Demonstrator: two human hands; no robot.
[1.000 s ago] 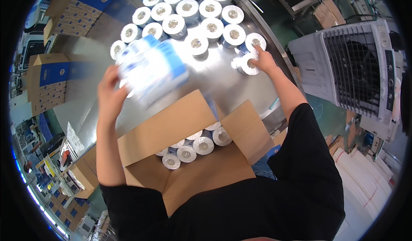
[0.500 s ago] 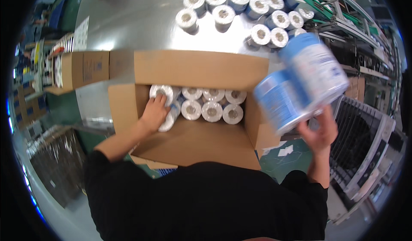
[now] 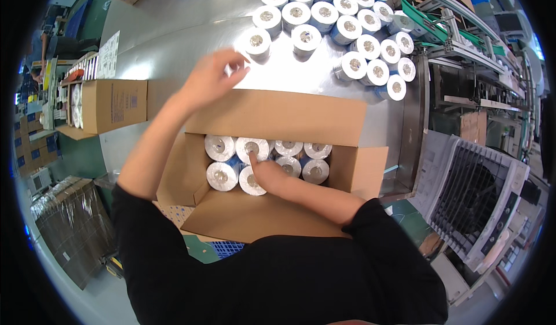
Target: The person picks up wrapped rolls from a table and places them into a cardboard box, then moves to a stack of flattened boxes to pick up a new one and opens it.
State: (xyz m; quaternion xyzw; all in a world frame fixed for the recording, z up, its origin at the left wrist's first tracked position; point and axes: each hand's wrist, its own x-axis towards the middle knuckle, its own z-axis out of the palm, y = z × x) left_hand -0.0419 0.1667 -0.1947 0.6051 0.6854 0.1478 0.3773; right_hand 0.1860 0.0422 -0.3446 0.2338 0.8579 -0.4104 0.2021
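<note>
While right hand [image 3: 267, 176] presses boxed rolls [image 3: 255, 163], left hand [image 3: 211, 81] raised, empty

The left hand [image 3: 209, 80] hovers open above the far flap of the cardboard box [image 3: 278, 116], fingers spread. The right hand [image 3: 267, 175] reaches inside that box, forefinger extended, forearm bent across.

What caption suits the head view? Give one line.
Right hand presses rolls in an open cardboard box; left hand lifts, empty, toward rolls on the steel table.
</note>
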